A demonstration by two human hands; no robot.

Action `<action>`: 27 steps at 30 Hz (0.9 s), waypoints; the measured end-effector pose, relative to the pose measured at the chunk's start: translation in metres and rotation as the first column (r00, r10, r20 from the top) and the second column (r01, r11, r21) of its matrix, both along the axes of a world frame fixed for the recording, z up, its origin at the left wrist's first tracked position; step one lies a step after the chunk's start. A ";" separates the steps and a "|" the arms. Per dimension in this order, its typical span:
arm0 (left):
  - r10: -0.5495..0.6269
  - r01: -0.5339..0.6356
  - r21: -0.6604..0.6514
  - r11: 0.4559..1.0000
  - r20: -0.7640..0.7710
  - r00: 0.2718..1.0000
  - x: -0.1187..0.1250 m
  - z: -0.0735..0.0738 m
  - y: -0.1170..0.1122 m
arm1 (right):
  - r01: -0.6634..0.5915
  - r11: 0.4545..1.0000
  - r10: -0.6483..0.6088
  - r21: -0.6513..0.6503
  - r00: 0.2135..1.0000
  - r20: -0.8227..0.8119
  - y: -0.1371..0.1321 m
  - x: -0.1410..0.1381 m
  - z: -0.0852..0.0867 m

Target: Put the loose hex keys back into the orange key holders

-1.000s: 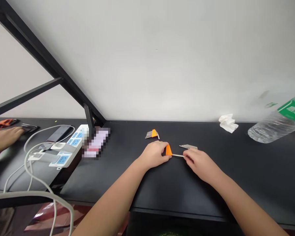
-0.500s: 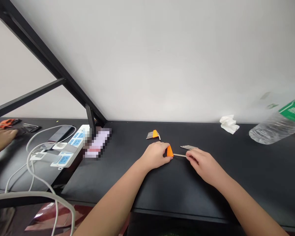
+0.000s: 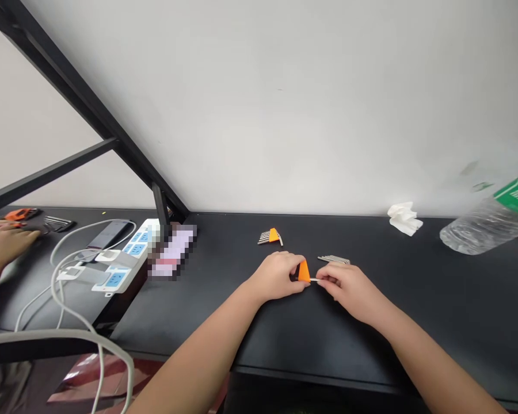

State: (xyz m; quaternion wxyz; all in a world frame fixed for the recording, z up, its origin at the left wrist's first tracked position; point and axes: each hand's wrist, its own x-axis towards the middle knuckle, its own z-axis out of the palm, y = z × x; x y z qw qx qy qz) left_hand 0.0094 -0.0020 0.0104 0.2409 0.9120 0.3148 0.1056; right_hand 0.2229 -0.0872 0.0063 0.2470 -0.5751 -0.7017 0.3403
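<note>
My left hand (image 3: 280, 276) is closed around an orange hex key holder (image 3: 304, 271), held just over the black table. From the right, my right hand (image 3: 347, 287) pinches a thin silver hex key (image 3: 315, 280) whose other end meets the holder's lower right corner. Only a short length of the key shows between the holder and my fingertips. Behind my right hand lies a row of several loose hex keys (image 3: 334, 259). Farther back, a second orange holder (image 3: 274, 235) rests on the table with several hex keys in it.
A crumpled tissue (image 3: 404, 218) and a tilted clear plastic bottle (image 3: 486, 227) lie at the right. To the left are a blurred-out item (image 3: 172, 250), a white power strip (image 3: 132, 253), cables and a phone (image 3: 106, 238). Another person's hand (image 3: 8, 244) is at far left near hex keys.
My right hand has moved left toward the holder, so less of the hex key shows between them. My left hand and the holder have shifted slightly right and down in the view.
</note>
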 end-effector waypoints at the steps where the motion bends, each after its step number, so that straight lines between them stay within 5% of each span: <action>1: -0.010 0.010 0.002 1.000 0.011 1.000 0.001 0.000 -0.001 | 0.005 0.999 -0.009 -0.053 0.997 -0.076 0.002 -0.005 -0.002; 4: -0.021 0.020 0.024 1.000 0.031 0.999 0.002 -0.002 -0.002 | 0.045 0.997 -0.057 -0.067 0.981 -0.186 0.008 -0.011 -0.008; 9: 0.050 -0.050 0.042 0.998 -0.009 0.999 0.002 -0.004 0.000 | 0.188 0.954 -0.252 0.236 0.926 0.283 0.016 0.019 -0.021; 18: 0.065 -0.064 0.052 0.997 -0.009 0.998 0.000 -0.006 0.004 | 0.108 0.968 -0.220 0.229 0.806 0.550 0.013 0.021 -0.024; 27: 0.086 -0.087 0.051 0.995 0.025 0.996 -0.001 -0.007 0.004 | -0.037 0.978 -0.040 0.205 0.932 0.359 0.004 0.016 -0.020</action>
